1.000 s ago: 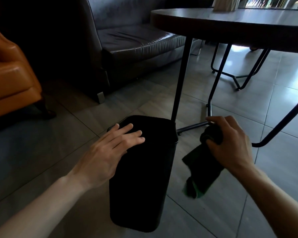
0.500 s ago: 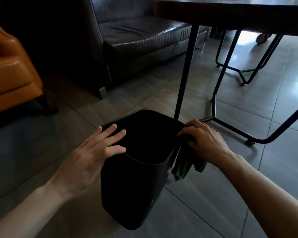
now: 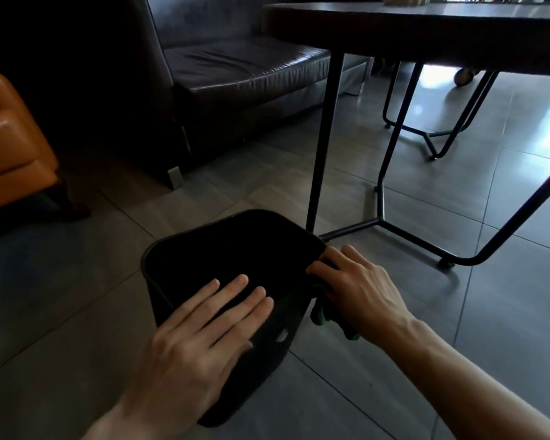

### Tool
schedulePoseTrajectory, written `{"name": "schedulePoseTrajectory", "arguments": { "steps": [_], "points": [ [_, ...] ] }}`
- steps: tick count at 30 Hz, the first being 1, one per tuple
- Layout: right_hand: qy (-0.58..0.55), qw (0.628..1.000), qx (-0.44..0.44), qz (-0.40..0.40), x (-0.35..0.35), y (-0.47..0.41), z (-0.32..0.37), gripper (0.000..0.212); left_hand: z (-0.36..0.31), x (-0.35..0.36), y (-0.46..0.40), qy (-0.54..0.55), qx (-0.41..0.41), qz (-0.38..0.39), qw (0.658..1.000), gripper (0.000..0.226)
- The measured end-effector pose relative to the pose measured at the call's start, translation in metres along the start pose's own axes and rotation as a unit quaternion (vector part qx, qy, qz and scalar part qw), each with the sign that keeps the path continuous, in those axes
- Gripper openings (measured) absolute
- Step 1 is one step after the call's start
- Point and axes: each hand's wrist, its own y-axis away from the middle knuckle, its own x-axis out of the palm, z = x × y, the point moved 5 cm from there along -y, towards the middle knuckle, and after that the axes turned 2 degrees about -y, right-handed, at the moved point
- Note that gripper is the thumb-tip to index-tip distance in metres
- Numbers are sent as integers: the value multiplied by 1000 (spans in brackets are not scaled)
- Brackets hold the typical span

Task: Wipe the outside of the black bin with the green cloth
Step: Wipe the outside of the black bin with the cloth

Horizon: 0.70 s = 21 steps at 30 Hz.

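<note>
The black bin (image 3: 185,258) stands on the tiled floor just in front of me, its open top facing up. My left hand (image 3: 200,338) lies flat over the bin's near rim and side, fingers spread, holding nothing. My right hand (image 3: 359,290) is closed on the green cloth (image 3: 321,315) and presses it against the bin's right outer wall near the rim. Only a small bunch of the cloth shows below that hand; the rest is hidden under the palm.
A dark round table (image 3: 426,30) on thin black metal legs (image 3: 323,147) stands right behind the bin, its floor bar (image 3: 356,230) close to my right hand. A dark leather sofa (image 3: 235,77) is at the back, an orange armchair (image 3: 10,147) at the left.
My left hand slid from the bin's left rim onto its near side. The right hand brought the cloth from the air to the bin's right wall and keeps it there.
</note>
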Motion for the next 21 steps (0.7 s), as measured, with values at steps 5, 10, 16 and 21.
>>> {"name": "schedulePoseTrajectory", "arguments": {
  "steps": [5, 10, 16, 21],
  "points": [
    [40, 999, -3, -5, 0, 18, 12, 50, 25, 6, 15, 15, 1, 39, 999, 57],
    [84, 995, -6, -46, -9, 34, 23, 38, 32, 21, 17, 46, -37, 61, 996, 64],
    [127, 986, -59, -95, -6, 53, 39, 33, 48, 28, 20, 83, -82, 62, 991, 64],
    [147, 979, -72, -125, 2, 64, 40, 48, 49, 34, 19, 82, -84, 70, 991, 56]
  ]
}}
